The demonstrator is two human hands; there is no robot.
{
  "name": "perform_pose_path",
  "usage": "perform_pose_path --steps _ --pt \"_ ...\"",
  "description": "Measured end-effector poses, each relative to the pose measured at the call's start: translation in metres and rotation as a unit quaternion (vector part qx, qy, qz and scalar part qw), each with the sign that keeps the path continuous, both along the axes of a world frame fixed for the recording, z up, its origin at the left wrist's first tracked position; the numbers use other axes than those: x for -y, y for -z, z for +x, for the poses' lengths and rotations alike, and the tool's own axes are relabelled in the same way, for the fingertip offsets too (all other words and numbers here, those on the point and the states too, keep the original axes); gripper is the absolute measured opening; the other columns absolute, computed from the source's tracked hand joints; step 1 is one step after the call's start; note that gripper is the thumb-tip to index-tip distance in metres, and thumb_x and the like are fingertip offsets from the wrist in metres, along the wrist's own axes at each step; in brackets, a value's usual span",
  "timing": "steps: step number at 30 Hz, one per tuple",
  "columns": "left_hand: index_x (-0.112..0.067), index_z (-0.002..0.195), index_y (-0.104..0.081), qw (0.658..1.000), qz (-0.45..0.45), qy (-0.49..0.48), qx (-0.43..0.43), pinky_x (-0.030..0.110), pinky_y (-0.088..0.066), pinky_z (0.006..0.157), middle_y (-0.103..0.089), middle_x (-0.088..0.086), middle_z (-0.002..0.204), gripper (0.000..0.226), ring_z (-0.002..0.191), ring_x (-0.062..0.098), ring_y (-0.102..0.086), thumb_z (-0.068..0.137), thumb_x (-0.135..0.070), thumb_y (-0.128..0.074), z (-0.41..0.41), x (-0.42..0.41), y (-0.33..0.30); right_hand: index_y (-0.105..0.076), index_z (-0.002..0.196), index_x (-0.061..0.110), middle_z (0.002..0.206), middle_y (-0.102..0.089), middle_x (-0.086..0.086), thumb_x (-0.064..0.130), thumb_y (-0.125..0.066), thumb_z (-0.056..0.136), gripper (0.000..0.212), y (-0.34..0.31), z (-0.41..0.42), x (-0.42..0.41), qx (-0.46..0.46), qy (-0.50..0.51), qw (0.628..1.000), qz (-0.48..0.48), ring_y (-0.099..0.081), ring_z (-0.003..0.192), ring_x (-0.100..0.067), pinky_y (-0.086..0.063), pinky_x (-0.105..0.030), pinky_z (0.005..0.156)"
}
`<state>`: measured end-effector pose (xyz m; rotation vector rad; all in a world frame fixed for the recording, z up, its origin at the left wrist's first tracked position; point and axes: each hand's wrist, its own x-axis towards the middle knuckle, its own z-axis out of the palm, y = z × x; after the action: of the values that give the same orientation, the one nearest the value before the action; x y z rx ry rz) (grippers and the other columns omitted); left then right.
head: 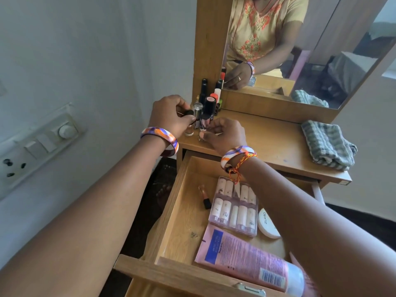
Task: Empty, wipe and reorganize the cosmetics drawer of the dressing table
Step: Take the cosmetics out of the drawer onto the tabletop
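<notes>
The wooden drawer [171,213] stands pulled open under the dressing table top [263,138]. Inside lie a lipstick [205,197], a clear pack of small bottles [235,207], a white round compact [266,225] and a pink tube [246,260]. At the table's back left corner stands a cluster of nail polish bottles [209,97]. My left hand [171,114] pinches the black cap of a small clear bottle [189,123] standing on the table. My right hand [226,135] holds another small clear bottle [202,135] beside it.
A folded grey-striped cloth [327,144] lies on the right of the table top. The mirror [300,43] rises behind the table. A wall switch panel [36,144] is on the left wall. The floor beside the drawer is dark.
</notes>
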<state>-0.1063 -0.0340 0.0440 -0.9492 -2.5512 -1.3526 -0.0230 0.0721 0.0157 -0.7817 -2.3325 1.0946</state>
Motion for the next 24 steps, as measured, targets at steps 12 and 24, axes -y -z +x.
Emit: perform_pose_path --steps 12,24 --pt "-0.008 0.115 -0.058 0.996 0.054 -0.046 -0.046 0.019 -0.046 0.077 -0.060 0.007 0.118 0.034 0.102 0.018 -0.058 0.082 -0.009 -0.065 0.024 0.005 0.023 -0.057 0.081 0.019 0.068 -0.053 0.011 0.023 -0.069 0.082 0.012 0.027 0.053 0.022 -0.037 -0.084 0.989 0.116 -0.050 0.060 -0.002 -0.043 -0.011 0.055" --pt "-0.005 0.094 -0.063 0.994 0.100 -0.041 -0.027 0.026 -0.045 0.062 -0.053 -0.003 0.087 0.024 0.076 0.015 -0.052 0.076 0.007 -0.055 0.072 0.013 0.086 -0.060 0.102 0.011 0.089 -0.060 -0.006 0.019 -0.053 0.091 0.016 0.077 0.065 0.042 0.255 -0.138 0.922 0.255 -0.053 0.074 -0.020 -0.036 -0.022 0.056"
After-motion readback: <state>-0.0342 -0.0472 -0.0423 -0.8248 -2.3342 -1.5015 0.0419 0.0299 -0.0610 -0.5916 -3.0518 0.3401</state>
